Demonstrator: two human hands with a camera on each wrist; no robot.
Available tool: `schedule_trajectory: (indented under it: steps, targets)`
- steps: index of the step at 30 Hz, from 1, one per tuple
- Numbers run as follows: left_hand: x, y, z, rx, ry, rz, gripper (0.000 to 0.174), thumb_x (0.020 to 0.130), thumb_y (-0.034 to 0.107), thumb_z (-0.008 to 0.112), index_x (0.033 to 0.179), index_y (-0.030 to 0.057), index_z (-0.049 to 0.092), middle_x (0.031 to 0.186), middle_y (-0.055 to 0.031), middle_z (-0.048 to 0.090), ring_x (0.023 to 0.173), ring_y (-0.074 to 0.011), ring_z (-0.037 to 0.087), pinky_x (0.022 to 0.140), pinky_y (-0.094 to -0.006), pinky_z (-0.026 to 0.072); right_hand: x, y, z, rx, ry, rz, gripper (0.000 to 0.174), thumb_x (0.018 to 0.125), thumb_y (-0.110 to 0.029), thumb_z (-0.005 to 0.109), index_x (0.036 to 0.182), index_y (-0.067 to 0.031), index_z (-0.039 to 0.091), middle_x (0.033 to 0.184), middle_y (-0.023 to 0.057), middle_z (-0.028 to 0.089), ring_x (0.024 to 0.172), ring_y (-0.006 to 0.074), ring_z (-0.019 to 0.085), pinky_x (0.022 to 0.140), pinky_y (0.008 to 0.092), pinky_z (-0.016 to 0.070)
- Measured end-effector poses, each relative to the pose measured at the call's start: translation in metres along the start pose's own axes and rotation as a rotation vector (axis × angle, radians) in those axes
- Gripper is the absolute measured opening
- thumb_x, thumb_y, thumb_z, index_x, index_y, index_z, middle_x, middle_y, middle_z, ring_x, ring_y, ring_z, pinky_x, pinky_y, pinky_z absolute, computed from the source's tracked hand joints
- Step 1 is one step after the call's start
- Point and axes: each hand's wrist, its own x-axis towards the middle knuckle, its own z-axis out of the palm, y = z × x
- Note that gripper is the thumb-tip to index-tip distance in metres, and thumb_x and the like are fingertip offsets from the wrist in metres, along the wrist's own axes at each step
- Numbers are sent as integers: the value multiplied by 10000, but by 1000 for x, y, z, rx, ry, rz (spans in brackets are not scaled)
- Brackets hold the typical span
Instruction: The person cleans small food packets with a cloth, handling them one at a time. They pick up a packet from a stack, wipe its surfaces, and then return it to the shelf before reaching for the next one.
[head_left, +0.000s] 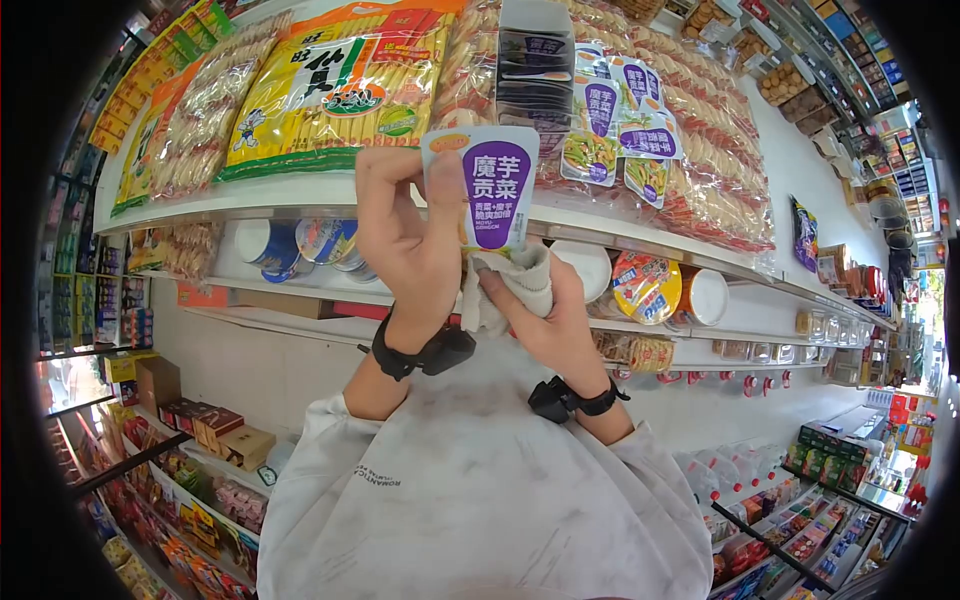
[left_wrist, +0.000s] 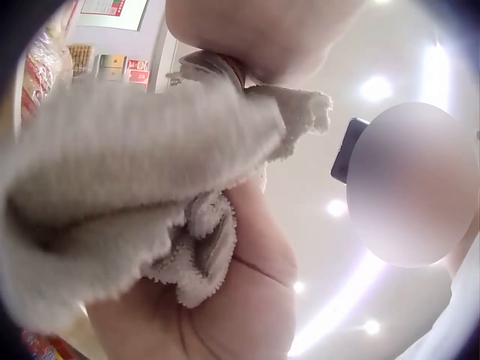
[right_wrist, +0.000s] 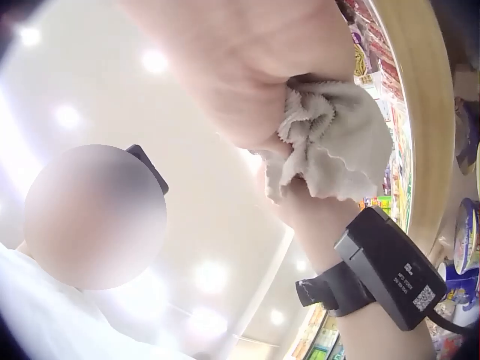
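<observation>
My left hand (head_left: 415,235) pinches a packet (head_left: 497,185) with a purple label by its left edge, between thumb and fingers, and holds it upright above the shelf edge. A pale, rough-edged cloth (head_left: 518,285) is gripped in my right hand (head_left: 550,320), its thumb on top, against the packet's lower end. In the left wrist view the cloth (left_wrist: 142,142) covers much of the frame. The right wrist view shows the cloth (right_wrist: 337,139) bunched below the right palm (right_wrist: 262,75); the packet is hidden there.
Behind the hands, a shelf (head_left: 320,200) bears a large yellow bag (head_left: 345,85), clear bags of crackers (head_left: 700,130), a display box (head_left: 535,60) and several purple-label packets (head_left: 600,105). Tubs (head_left: 645,288) stand on the shelf below.
</observation>
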Motion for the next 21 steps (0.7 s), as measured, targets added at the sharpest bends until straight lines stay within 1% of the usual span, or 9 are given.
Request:
schedule_trajectory:
  steps: [3, 5, 6, 9, 12, 13, 15, 18, 21]
  targets:
    - [3, 1, 0, -77, -128, -140, 221, 878, -15, 678, 1079, -33, 590, 978, -70, 528, 793, -115, 498, 738, -249, 434, -1, -4, -13, -270, 87, -118, 255, 833, -8, 684, 1077, 19, 614, 840, 106, 668, 749, 196, 651, 710, 310, 495]
    - [1, 12, 12, -91, -189, -190, 422, 875, 24, 692, 1249, -40, 507, 1091, -101, 557, 900, -170, 575, 832, -287, 470, 2, 13, -26, -391, 181, -165, 317, 754, 49, 654, 1069, 21, 619, 842, 137, 636, 707, 281, 631, 660, 341, 481]
    - [-1, 17, 15, -98, -220, -215, 523, 874, 43, 699, 1334, -44, 466, 1148, -117, 571, 954, -197, 613, 879, -305, 489, 5, 11, -27, -475, 236, -225, 344, 736, 55, 648, 1078, 23, 623, 885, 145, 637, 744, 298, 632, 679, 350, 487]
    - [-13, 14, 8, -13, -600, -143, 750, 885, 133, 708, 1471, -40, 274, 1344, -162, 515, 1189, -283, 577, 1004, -378, 461, 9, 5, -28, -638, 362, -390, 429, 688, 66, 633, 1116, 24, 631, 1013, 169, 634, 866, 344, 630, 750, 377, 500]
    - [-24, 26, 19, -418, -482, -329, 796, 898, 212, 701, 1492, -47, 239, 1443, -196, 445, 1312, -319, 489, 1038, -405, 434, 6, 0, -21, -629, 334, -479, 509, 668, 69, 627, 1175, 19, 627, 1115, 185, 622, 995, 375, 618, 849, 395, 498]
    - [-21, 29, 20, -464, -436, -343, 649, 953, 213, 636, 1458, -60, 333, 1437, -206, 449, 1316, -278, 472, 1028, -390, 437, 5, -7, -19, -634, 284, -483, 528, 668, 73, 624, 1193, 17, 623, 1134, 186, 622, 1028, 383, 612, 878, 397, 492]
    - [-19, 15, 2, -311, -345, -613, 511, 984, 191, 589, 1393, -67, 424, 1387, -195, 505, 1257, -228, 514, 986, -342, 454, 3, -9, -22, -620, 146, -478, 569, 647, 91, 608, 1211, 18, 616, 1152, 184, 628, 1075, 401, 606, 936, 389, 481]
    - [-9, 19, -2, -203, -264, -696, 354, 1008, 145, 550, 1290, -67, 520, 1246, -154, 606, 1097, -148, 584, 888, -276, 476, 0, -7, -34, -320, 40, -328, 454, 746, 89, 624, 1193, 12, 618, 1162, 163, 647, 1090, 312, 629, 927, 371, 486]
    - [-6, 25, 2, -225, -294, -587, 241, 987, 113, 591, 1164, -50, 587, 1050, -86, 671, 903, -88, 609, 784, -238, 484, -12, -4, -32, 36, 654, -24, 287, 880, -38, 664, 1159, 4, 618, 1136, 121, 657, 1051, 187, 623, 893, 326, 489]
